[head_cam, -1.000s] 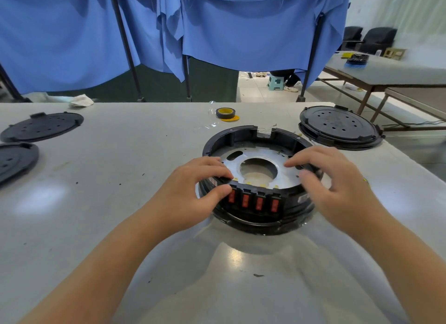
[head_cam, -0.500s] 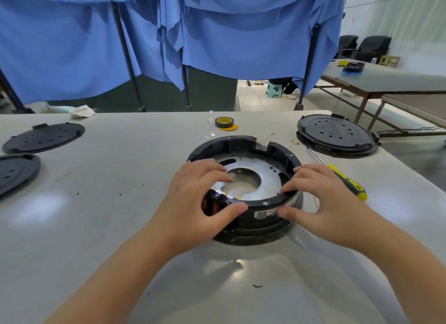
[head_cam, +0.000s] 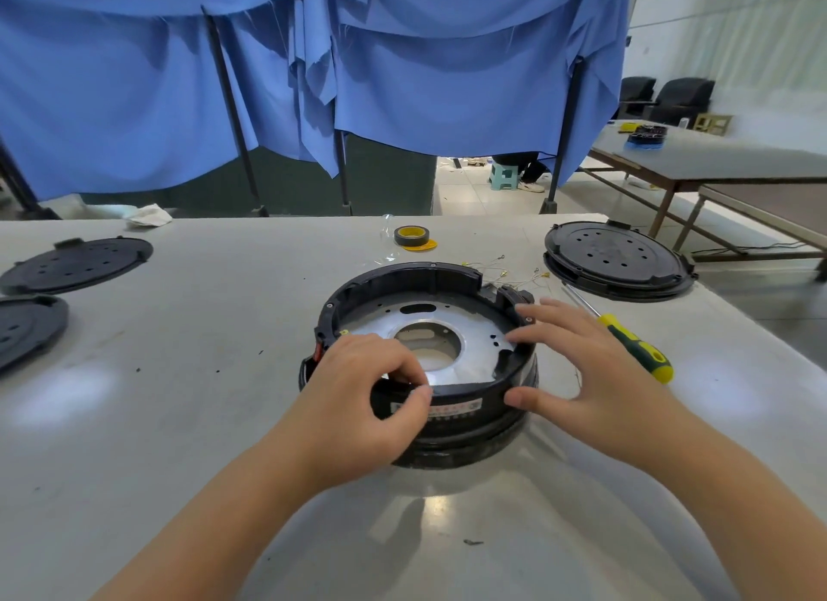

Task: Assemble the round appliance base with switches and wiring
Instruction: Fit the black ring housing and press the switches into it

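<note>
Head view: round black appliance base (head_cam: 429, 287) sits on the grey table (head_cam: 201, 376), centre of frame, open side up. Silver metal plate (head_cam: 474, 332) with a large centre hole lies inside the ring. A bit of a red switch (head_cam: 318, 350) shows on the base's left outer wall, mostly hidden behind the left hand. White label (head_cam: 452, 407) on the near outer wall.

Left hand (head_cam: 358, 403) grips the near-left rim, fingers curled over the top edge, thumb pressed against the outer wall by the label. Right hand (head_cam: 595, 376) is spread flat-ish, fingers straight: fingertips (head_cam: 521, 336) touch the right rim, thumb touches the near-right outer wall; not curled round anything.

Yellow-and-green screwdriver (head_cam: 635, 347) lies on the table just right of the right hand, shaft pointing away toward the far side. Thin wires with ring terminals (head_cam: 505, 267) lie just behind the base. Tape roll (head_cam: 411, 235), black with yellow core, well behind the base. Black perforated cover disc (head_cam: 617, 258) far right on the table; two more black discs (head_cam: 76, 264) at the left edge. White rag (head_cam: 147, 215) at the far-left table edge. Blue curtain (head_cam: 425, 85) hangs behind. Second table (head_cam: 716, 161) off to the right with small items on it, too blurred to name.
</note>
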